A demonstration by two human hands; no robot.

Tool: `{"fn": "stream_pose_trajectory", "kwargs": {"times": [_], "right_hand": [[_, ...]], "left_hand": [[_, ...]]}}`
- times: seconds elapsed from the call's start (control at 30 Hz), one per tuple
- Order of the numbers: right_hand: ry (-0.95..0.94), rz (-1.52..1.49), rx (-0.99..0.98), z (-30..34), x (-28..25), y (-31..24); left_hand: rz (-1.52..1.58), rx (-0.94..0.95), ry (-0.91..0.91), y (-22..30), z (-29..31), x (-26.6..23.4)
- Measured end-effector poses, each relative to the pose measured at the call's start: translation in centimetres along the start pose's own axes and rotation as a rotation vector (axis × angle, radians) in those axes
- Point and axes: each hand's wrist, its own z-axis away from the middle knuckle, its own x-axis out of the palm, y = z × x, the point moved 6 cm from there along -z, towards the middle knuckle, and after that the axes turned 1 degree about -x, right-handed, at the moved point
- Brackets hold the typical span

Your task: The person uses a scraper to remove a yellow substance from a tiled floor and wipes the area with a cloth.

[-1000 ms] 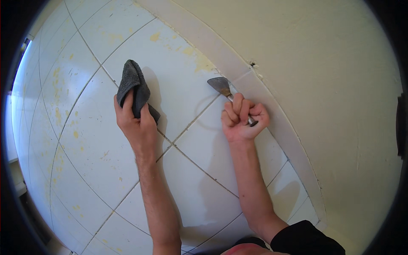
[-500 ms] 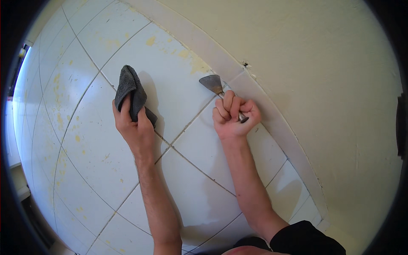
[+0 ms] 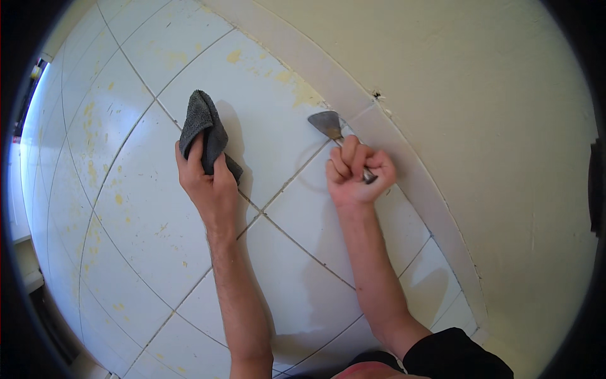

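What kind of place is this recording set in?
Probably a room indoors under cleaning or renovation: a white tiled floor speckled with yellow spots, a pale baseboard under a cream wall, a scraper and a grey cloth in hand.

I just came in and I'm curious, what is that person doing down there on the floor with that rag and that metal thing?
A person is bent over a white tiled floor dotted with yellowish spots. The right hand is closed in a fist around a metal scraper, whose blade lies against the tile close to the baseboard at the foot of a cream wall. The left hand presses a dark grey cloth flat on a tile beside it.
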Motion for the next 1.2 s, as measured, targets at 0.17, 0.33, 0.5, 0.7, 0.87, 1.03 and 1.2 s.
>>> {"fn": "stream_pose_trajectory", "kwargs": {"times": [0.17, 0.33, 0.5, 0.7, 0.87, 1.03, 1.2], "right_hand": [[-0.013, -0.070, 0.015, 0.2, -0.9, -0.7], [0.044, -0.062, 0.015, -0.1, -0.6, -0.3], [0.087, -0.120, -0.045, 1.0, -0.9, -0.4], [0.084, -0.336, -0.080, 1.0, -1.2, -0.1], [0.014, -0.345, -0.073, 0.6, -0.9, -0.2], [0.032, -0.475, -0.037, 0.9, -1.3, -0.6], [0.022, -0.494, 0.003, -0.1, -1.0, -0.1]], "left_hand": [[-0.021, 0.030, 0.004, 0.1, -0.3, 0.0], [-0.002, -0.011, -0.004, 0.2, -0.1, 0.1], [-0.032, 0.034, 0.000, 0.0, -0.1, 0.1], [-0.020, 0.006, 0.002, -0.3, 0.1, 0.1], [-0.036, 0.038, -0.002, -0.2, 0.1, 0.3], [-0.035, 0.035, 0.006, 0.0, 0.0, 0.0], [-0.033, -0.061, -0.054, -0.4, 0.1, 0.1]]}}
